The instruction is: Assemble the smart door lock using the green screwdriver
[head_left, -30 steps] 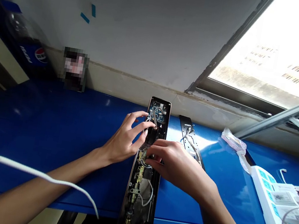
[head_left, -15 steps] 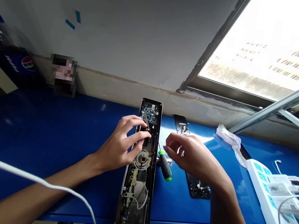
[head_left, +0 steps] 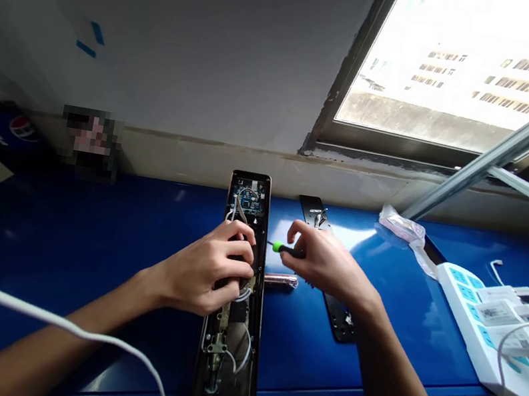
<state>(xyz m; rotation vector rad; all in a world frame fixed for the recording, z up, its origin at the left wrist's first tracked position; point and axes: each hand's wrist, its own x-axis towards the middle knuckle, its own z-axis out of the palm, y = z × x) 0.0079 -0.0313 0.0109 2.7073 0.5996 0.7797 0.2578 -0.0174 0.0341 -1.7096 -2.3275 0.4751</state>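
gray wall (head_left: pixel 208 47), bright window (head_left: pixel 448 73), blue table (head_left: pixel 153 227)

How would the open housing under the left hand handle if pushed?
Housing is likely stiff: long, straight-sided. Could tip if pushed nearer, since its near end overhangs the blue table. Thin white wires inside look floppy and might snag.

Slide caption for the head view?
Left hand at an open black housing; right hand holds a green-and-black screwdriver beside it.
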